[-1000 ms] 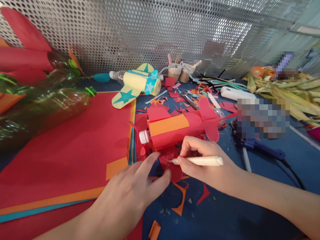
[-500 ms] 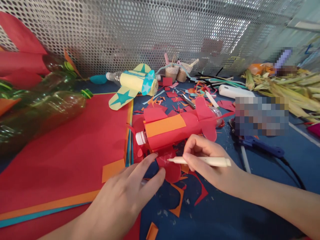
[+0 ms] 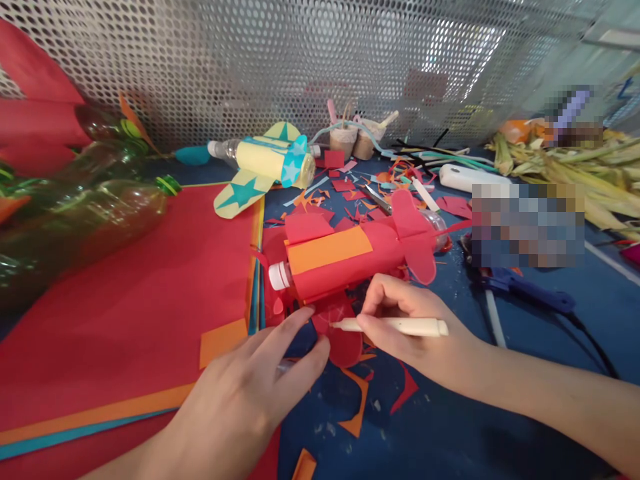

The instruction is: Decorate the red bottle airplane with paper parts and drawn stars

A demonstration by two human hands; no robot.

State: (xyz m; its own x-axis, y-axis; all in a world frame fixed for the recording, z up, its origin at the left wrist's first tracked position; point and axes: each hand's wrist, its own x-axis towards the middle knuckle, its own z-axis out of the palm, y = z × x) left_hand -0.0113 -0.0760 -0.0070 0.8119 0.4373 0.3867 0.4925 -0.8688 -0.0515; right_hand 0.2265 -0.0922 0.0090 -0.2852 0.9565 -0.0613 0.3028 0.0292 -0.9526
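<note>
A bottle airplane lies across the middle, wrapped in red paper with an orange strip and a white cap on its left end. Its near wing is red and carries faint pale lines. In my right hand is a cream-coloured marker pen, closed between thumb and fingers, its tip at the wing's surface. My left hand rests with index finger and thumb apart, their tips at the wing's left edge. Its other fingers are partly hidden.
Large red, orange and blue sheets cover the left side. Behind stand a yellow bottle airplane and green bottles. Scissors lie among paper scraps. A blue glue gun with a cord sits right; dried husks lie beyond.
My right hand and the marker have shifted slightly left and down, the tip staying over the wing. My left hand has barely moved. The view has shifted a little.
</note>
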